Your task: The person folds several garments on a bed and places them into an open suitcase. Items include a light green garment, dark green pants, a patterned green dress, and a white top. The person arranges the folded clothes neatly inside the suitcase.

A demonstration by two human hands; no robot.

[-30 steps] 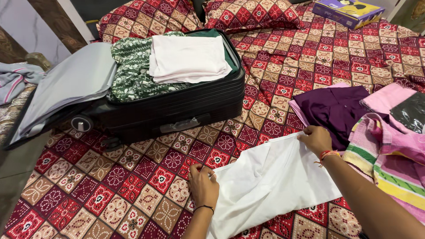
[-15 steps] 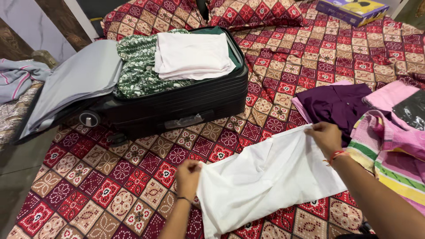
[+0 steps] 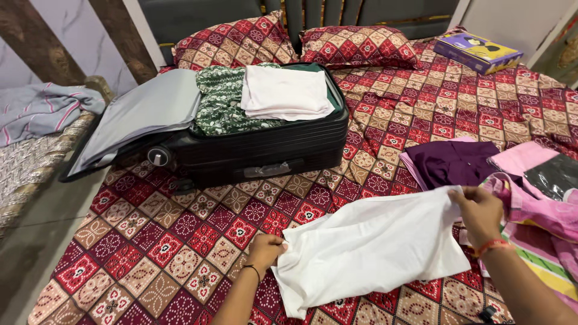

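In the lower middle of the frame a white garment (image 3: 370, 250) is spread across the patterned red bedsheet (image 3: 180, 241), held at two ends. The left hand (image 3: 265, 251) is closed on its lower-left edge, fingers curled into the cloth, a thin dark band at the wrist. The right hand (image 3: 480, 212), wearing an orange thread bracelet, pinches the upper-right corner at the right of the frame, lifting it slightly off the sheet.

Just beyond the right hand lies a dark purple garment (image 3: 454, 161), with a pink cloth (image 3: 522, 157) and what looks like a dark plastic packet (image 3: 557, 174) beside it; a striped pink, green and yellow fabric (image 3: 542, 241) runs along the right edge.

In the upper middle an open black suitcase (image 3: 265, 153) rests on the bed, its grey-lined lid (image 3: 141, 114) flung left. Inside are a green printed garment (image 3: 223, 99) and a folded white stack (image 3: 286, 91). Two pillows (image 3: 295, 42) matching the sheet sit behind it, and a purple box (image 3: 477, 52) lies at upper right. A grey striped cloth (image 3: 42, 108) lies at far left.
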